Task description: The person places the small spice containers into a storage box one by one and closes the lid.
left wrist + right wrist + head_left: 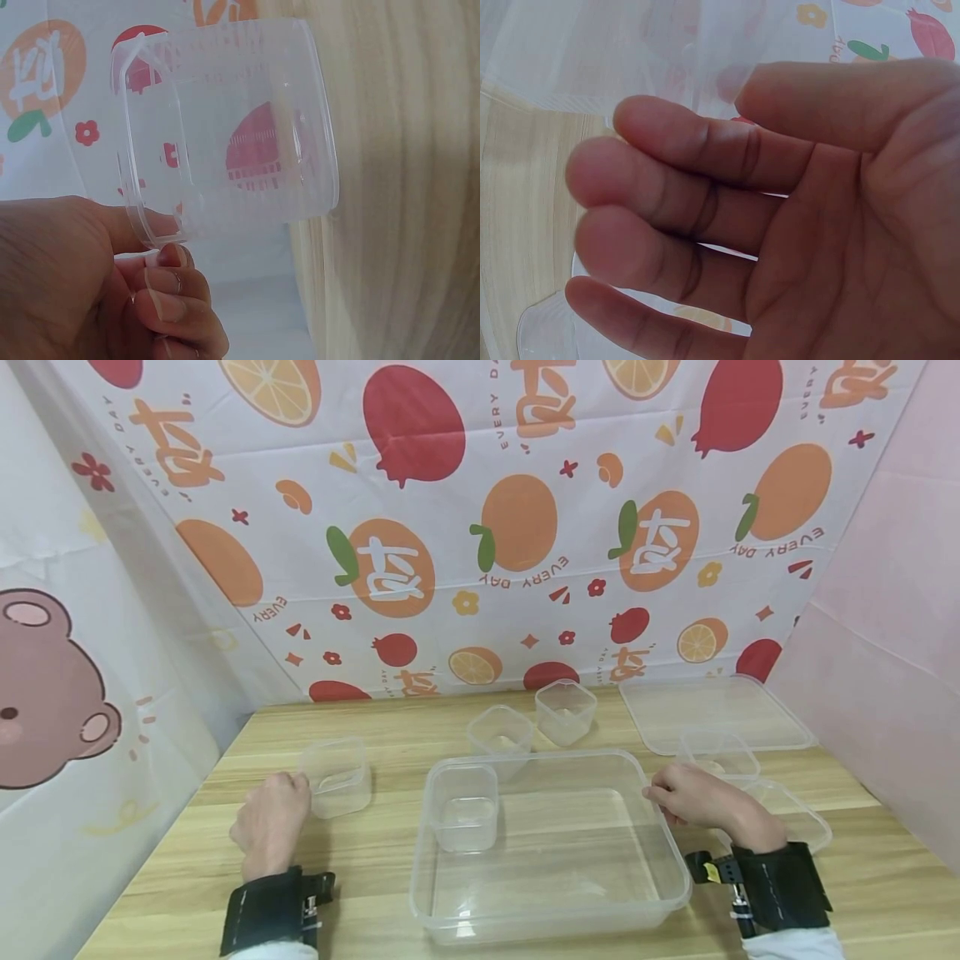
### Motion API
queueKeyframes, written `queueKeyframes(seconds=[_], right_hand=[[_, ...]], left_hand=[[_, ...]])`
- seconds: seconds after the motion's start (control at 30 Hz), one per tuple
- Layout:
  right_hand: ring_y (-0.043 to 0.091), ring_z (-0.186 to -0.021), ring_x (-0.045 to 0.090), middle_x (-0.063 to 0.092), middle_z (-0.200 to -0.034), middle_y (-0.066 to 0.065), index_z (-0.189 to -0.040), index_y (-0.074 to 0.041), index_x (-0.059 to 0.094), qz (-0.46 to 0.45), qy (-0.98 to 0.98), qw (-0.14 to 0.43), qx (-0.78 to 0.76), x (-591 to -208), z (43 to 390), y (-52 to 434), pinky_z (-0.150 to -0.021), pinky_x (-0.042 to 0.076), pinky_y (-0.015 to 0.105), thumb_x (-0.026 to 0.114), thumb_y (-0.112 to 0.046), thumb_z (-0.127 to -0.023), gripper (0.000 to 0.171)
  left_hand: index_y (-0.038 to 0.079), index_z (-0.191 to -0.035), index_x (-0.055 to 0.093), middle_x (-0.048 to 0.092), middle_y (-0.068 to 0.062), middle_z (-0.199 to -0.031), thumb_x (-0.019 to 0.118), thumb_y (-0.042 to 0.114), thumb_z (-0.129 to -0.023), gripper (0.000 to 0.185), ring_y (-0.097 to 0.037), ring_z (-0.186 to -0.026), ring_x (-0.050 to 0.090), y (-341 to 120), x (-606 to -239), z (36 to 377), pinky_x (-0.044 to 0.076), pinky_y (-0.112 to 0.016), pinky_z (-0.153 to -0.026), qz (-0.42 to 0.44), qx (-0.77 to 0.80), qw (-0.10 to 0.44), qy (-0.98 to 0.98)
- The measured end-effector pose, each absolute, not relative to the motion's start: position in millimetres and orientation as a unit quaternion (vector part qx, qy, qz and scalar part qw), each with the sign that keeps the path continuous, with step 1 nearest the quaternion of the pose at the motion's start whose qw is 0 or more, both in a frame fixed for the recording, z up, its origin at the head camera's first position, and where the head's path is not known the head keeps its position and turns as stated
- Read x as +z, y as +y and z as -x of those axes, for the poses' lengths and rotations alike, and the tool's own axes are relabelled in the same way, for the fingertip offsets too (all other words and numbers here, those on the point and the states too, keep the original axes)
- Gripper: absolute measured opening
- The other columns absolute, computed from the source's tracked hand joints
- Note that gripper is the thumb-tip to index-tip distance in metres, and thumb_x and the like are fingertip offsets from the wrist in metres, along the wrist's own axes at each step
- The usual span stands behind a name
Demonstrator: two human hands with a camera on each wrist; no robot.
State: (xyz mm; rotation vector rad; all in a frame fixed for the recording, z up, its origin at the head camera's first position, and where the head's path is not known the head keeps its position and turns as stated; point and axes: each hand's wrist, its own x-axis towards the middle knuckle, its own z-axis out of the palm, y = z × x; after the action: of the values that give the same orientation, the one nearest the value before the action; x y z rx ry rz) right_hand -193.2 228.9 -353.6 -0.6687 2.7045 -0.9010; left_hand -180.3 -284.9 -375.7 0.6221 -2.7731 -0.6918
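Our left hand [272,820] has a pinch on the near rim of a small clear square cup [335,776]: in the left wrist view the thumb sits inside the cup wall and the curled fingers [174,289] press on the outside, so the hand is clamped on it while the cup sits on the wooden table [360,877]. Our right hand [701,802] rests at the right rim of the big clear tray [551,893], fingertips right at its edge. The right wrist view shows the fingers [660,195] loosely bent and a bit spread, palm bare, and we can't tell for sure whether the tips actually touch the rim.

Going by size from there: the big tray lies between our two hands, just right of the pinched cup. Beyond the right hand, further back on the table, lies a large flat clear lid [712,710]. Just right of the right hand, partly under the wrist, are two shallower clear containers [795,810], one behind the other. Inside the big tray, in its far left corner, stands a small square cup [465,806]. Past the tray's far rim stand two more small cups [499,731], the right one [566,712] a bit further back.
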Motion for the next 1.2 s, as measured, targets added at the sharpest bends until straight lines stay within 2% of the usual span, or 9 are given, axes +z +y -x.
queueKeyframes(seconds=[0.6,0.8,1.0,1.2], right_hand=[[0.009,-0.048,0.036,0.043,-0.054,-0.007,-0.065,-0.007,0.055,0.224,0.918,0.110,-0.308,-353.6,192.6,228.1,-0.048,0.030,0.025,0.054,-0.006,-0.101,0.036],[0.009,-0.048,0.036,0.043,-0.055,-0.006,-0.065,-0.007,0.055,0.225,0.918,0.108,-0.308,-352.9,193.0,229.1,-0.048,0.030,0.026,0.054,-0.006,-0.102,0.036],[0.009,-0.048,0.036,0.044,-0.055,-0.006,-0.065,-0.007,0.055,0.224,0.919,0.108,-0.306,-352.4,192.5,228.5,-0.048,0.030,0.026,0.054,-0.006,-0.101,0.036],[0.010,-0.048,0.036,0.043,-0.054,-0.007,-0.065,-0.007,0.055,0.223,0.919,0.110,-0.306,-352.6,193.0,228.4,-0.049,0.030,0.026,0.054,-0.006,-0.101,0.037]], left_hand=[[0.005,-0.067,0.044,0.042,-0.010,-0.063,0.028,0.024,-0.106,0.046,-0.028,-0.058,0.045,-283.4,-374.4,180.9,0.035,-0.041,-0.053,-0.207,-0.234,0.101,-0.944],[0.001,-0.079,0.051,0.045,-0.013,-0.068,0.029,0.025,-0.108,0.044,-0.031,-0.064,0.048,-278.1,-365.6,180.9,0.036,-0.042,-0.053,-0.190,-0.239,0.121,-0.945],[-0.003,-0.090,0.058,0.054,-0.019,-0.077,0.027,0.028,-0.109,0.048,-0.038,-0.074,0.055,-270.2,-352.5,179.9,0.041,-0.048,-0.057,-0.185,-0.248,0.134,-0.941],[0.002,-0.079,0.056,0.056,-0.017,-0.075,0.027,0.029,-0.108,0.049,-0.039,-0.074,0.058,-261.6,-341.1,176.9,0.040,-0.047,-0.055,-0.168,-0.252,0.151,-0.941]])
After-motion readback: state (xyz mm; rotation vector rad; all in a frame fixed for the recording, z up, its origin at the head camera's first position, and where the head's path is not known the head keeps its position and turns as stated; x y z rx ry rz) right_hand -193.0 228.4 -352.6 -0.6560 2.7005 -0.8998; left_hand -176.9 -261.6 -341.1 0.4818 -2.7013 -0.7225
